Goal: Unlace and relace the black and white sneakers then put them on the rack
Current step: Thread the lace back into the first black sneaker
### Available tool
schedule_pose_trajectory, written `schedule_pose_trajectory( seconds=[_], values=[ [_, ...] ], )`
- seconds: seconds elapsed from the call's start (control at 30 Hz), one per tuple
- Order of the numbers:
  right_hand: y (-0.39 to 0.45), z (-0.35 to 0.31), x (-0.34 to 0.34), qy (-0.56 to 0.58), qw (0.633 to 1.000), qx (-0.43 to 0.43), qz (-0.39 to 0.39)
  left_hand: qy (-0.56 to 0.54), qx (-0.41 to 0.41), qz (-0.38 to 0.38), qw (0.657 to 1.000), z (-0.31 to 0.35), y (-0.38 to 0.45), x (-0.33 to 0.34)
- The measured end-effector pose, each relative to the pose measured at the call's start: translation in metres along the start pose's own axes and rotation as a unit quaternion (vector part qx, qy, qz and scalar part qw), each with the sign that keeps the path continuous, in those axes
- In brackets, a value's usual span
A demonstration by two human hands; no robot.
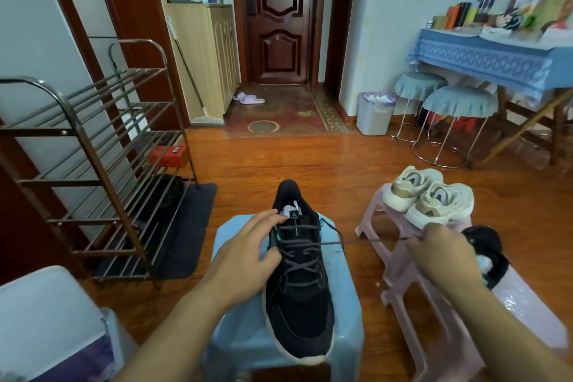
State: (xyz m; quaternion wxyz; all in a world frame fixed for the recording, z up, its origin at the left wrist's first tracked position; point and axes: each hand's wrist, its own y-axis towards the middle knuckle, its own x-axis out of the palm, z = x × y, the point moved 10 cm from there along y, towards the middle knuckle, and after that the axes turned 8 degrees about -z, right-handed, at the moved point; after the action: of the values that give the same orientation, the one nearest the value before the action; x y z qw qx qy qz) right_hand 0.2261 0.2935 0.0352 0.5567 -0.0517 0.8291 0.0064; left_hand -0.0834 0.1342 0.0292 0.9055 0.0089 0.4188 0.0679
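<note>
A black sneaker (299, 285) stands toe-toward-camera on a blue stool (347, 313), apparently set there to bring the eyelets within easy reach. The left hand (248, 254) rests against the shoe's side, fingertips at the tongue, seemingly steadying it; its grip looks relaxed, closing on nothing. The right hand (440, 254), off to the shoe's right, pinches the free end of the dark lace (366, 241), drawn taut from the top eyelets. Just behind that hand, the second black sneaker (483, 254) lies partly hidden on a pink stool (434, 319), and the white pair (429, 195) waits on another beyond. The metal shoe rack (102, 164) stands well apart at left, against the wall.
</note>
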Motion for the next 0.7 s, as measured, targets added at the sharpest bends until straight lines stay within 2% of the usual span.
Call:
schedule_pose_trajectory(
  seconds=[0.07,0.13,0.23,0.3,0.37,0.43,0.5,0.63,0.7],
  values=[
    [0.014,0.048,0.001,-0.029,0.992,0.104,-0.065,-0.004,0.002,0.000,1.000,0.001,0.000,0.000],
    [0.021,0.064,0.018,-0.103,0.976,0.124,-0.147,0.004,0.008,0.001,1.000,0.004,-0.001,0.001],
    [0.020,0.034,0.028,-0.091,0.981,0.061,-0.163,0.008,0.008,0.001,1.000,0.003,-0.001,0.003],
    [0.007,-0.012,0.026,0.013,0.986,-0.019,-0.166,0.000,0.008,-0.005,1.000,0.002,-0.002,0.008],
    [-0.014,-0.056,0.030,0.115,0.971,-0.082,-0.195,-0.019,0.010,-0.008,1.000,0.003,-0.003,0.015],
    [-0.040,-0.090,0.040,0.147,0.955,-0.128,-0.224,-0.045,0.007,0.001,0.999,0.005,-0.003,0.024],
    [-0.049,-0.103,0.052,0.166,0.953,-0.159,-0.196,-0.064,-0.003,0.020,0.998,0.006,-0.003,0.029],
    [-0.051,-0.100,0.064,0.305,0.935,-0.115,-0.136,-0.088,-0.015,0.040,0.995,0.008,-0.002,0.034],
    [-0.051,-0.100,0.067,0.329,0.931,-0.105,-0.119,-0.101,-0.022,0.045,0.994,0.006,-0.001,0.034]
  ],
)
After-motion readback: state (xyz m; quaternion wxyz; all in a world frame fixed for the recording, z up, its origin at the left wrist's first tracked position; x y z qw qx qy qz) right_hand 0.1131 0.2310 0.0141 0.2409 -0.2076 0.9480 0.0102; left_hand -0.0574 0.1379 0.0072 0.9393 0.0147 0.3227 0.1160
